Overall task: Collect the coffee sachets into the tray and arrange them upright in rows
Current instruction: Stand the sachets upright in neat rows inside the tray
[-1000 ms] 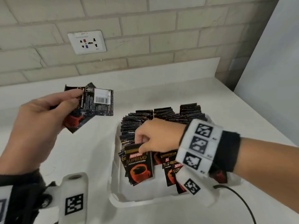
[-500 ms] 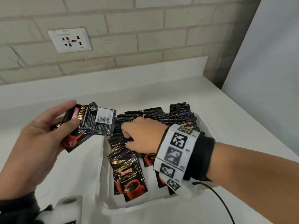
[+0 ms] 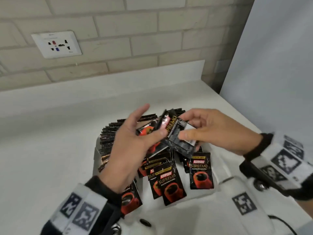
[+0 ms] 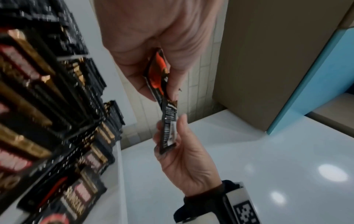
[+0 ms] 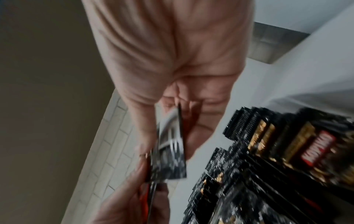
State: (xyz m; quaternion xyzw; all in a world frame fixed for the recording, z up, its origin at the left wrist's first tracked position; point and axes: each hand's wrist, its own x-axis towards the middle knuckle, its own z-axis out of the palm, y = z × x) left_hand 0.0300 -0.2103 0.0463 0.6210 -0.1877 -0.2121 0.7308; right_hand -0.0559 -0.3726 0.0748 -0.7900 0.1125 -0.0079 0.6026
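Note:
A white tray (image 3: 96, 150) on the counter holds several rows of black coffee sachets (image 3: 110, 133) standing upright, with looser ones (image 3: 201, 172) leaning at the front. Above the tray my left hand (image 3: 152, 135) grips a small fan of sachets (image 3: 147, 131) between thumb and fingers. My right hand (image 3: 186, 128) pinches the top sachet (image 3: 177, 138) of that fan, back side up, at its right end. The left wrist view shows the held sachets (image 4: 159, 78) edge-on, with the right hand (image 4: 182, 151) on their far end. The right wrist view is blurred, with the pinched sachet (image 5: 170, 159) just visible.
A white counter (image 3: 50, 141) runs back to a brick wall with a power socket (image 3: 56, 44). A pale panel (image 3: 271, 65) rises on the right. A black cable (image 3: 281, 224) trails at the lower right by the wrist mounts.
My right hand has lifted out of the tray's rows and met my left hand. The left hand has carried its sachets rightward over the tray, and the right hand now pinches the top one.

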